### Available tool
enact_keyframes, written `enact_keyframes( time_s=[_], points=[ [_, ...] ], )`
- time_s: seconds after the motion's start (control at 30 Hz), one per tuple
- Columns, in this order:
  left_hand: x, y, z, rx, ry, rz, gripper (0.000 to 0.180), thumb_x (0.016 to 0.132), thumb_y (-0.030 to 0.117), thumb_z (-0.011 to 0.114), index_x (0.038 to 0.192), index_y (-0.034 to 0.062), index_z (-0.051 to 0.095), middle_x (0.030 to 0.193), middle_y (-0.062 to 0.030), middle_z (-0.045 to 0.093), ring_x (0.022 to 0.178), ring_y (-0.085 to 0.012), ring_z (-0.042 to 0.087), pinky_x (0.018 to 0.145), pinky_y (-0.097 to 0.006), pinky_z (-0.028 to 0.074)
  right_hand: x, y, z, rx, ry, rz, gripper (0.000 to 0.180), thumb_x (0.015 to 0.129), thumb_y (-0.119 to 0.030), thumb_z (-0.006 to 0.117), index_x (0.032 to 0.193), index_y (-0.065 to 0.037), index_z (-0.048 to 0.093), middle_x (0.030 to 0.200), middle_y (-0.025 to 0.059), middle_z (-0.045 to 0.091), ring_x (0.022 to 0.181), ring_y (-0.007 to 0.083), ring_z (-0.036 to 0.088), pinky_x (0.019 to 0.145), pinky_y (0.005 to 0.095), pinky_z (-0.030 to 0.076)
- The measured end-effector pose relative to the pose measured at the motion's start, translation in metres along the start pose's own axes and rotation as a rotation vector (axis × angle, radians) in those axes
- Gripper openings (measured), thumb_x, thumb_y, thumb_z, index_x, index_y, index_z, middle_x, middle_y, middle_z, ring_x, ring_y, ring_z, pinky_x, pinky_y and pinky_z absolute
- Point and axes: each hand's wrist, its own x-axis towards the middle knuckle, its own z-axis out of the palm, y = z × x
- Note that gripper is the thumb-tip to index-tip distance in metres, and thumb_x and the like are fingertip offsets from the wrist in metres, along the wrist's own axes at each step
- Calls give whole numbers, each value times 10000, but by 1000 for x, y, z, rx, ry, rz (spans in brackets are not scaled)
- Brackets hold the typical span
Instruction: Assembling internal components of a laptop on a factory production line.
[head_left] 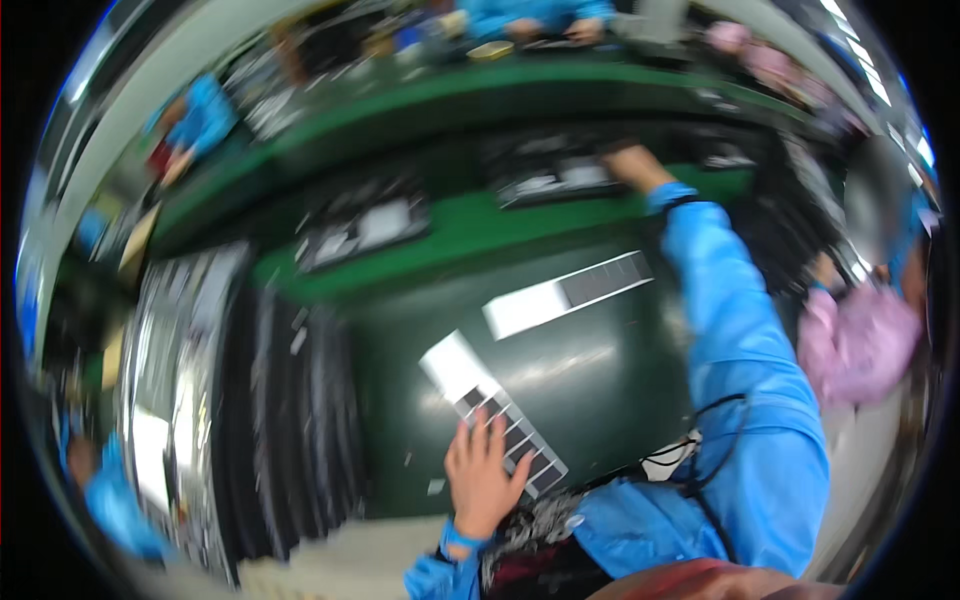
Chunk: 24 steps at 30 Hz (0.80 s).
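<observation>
My left hand (pixel 482 478) rests with spread fingers on the lower part of a white strip (pixel 455 365) that carries a row of dark rectangles. This strip lies slanted on the dark green table. Farther off, a second strip (pixel 525 308), half white and half dark grey, lies apart from both hands. My right arm stretches far forward. At its end my right hand (pixel 638 166) is at the right side of a black tray (pixel 510 195) on the green ledge; its fingers are smeared by motion and partly lost against the dark tray.
Another black tray (pixel 335 245) with pale pieces sits farther left on the green ledge (pixel 460 222). Stacked black trays (pixel 300 430) border the table (pixel 400 440) on the left. A black cord (pixel 735 400) hangs by my right sleeve. Several people work around, one in pink (pixel 860 345) at right.
</observation>
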Motion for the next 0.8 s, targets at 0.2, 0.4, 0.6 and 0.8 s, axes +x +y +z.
enact_keyframes(
  time_s=[0.2,0.4,0.6,0.8],
  points=[
    [-4,6,6,32,2,48,655,780,366,650,1299,6,480,1435,-192,360,1316,-412,302,1039,-498,247,-18,-23,44,1109,437,525,612,731,-452,685,1236,-135,548,1121,148,637,1059,344,587,930,397,448],
    [-5,16,8,56,1,59,663,784,352,643,1320,8,456,1444,-187,348,1332,-403,282,1053,-498,236,-27,-16,45,1602,831,682,227,787,-66,607,997,-92,691,951,133,684,909,250,650,814,319,486],
    [-9,8,12,64,43,60,649,787,362,644,1305,9,478,1439,-203,349,1306,-420,309,1047,-515,248,-70,-21,-14,1643,1019,634,245,781,25,544,942,-70,702,857,89,688,788,176,629,730,299,492],
    [-4,13,-4,-561,229,24,749,827,216,648,1417,-33,260,1460,-260,263,1352,-394,268,1108,-454,216,-263,-48,-64,2043,708,444,237,871,14,548,1101,1,605,923,67,609,807,126,582,687,279,497]
  ],
)
